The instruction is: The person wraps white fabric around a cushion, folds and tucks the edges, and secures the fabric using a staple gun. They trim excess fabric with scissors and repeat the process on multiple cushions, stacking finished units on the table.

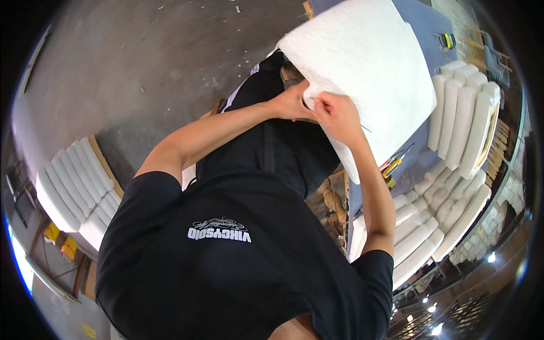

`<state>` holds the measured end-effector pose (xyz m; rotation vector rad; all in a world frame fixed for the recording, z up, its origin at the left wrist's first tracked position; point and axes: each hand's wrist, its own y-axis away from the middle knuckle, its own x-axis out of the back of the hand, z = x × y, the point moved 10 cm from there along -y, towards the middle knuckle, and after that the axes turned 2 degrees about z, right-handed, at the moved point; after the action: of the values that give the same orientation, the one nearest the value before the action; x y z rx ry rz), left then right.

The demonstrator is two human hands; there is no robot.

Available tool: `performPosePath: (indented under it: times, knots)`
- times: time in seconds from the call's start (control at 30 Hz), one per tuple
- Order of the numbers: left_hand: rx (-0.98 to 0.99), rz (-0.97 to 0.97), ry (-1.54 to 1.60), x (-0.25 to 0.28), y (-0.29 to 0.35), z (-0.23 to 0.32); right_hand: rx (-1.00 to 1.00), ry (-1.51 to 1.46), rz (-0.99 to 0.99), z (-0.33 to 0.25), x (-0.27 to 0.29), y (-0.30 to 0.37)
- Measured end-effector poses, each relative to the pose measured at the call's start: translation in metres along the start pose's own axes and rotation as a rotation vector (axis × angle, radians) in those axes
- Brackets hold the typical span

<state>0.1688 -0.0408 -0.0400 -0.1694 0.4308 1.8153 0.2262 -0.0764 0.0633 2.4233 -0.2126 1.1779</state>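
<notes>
A large white upholstery panel [362,51] with a fibrous surface lies over my lap and the blue-grey table. My left hand [292,103] has its fingers curled at the panel's near left edge, partly hidden beneath it. Close beside it, my right hand [340,116] is closed in a pinch on the same edge, at a folded corner. Whether a small tool sits inside the right fingers cannot be made out. A thin dark line, perhaps thread or a needle, shows on the panel by the right wrist.
On the blue-grey table [416,164] lies a yellow-handled tool [391,168], with a yellow-and-black tool [447,41] farther off. Channelled white cushions [464,113] stand at the right, more padded cushions [419,226] below them. Another padded seat [76,181] rests on the floor at left.
</notes>
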Motion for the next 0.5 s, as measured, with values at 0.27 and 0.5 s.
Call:
performPosePath:
  times: [0.27,0.5]
  knots:
    - [0.056,-0.057,-0.002,-0.003,0.002,-0.008,0.068,0.011,0.027,-0.003,-0.001,-0.001]
    - [-0.114,-0.06,-0.097,0.005,0.0,-0.001,0.108,0.068,0.081,-0.035,0.068,-0.043]
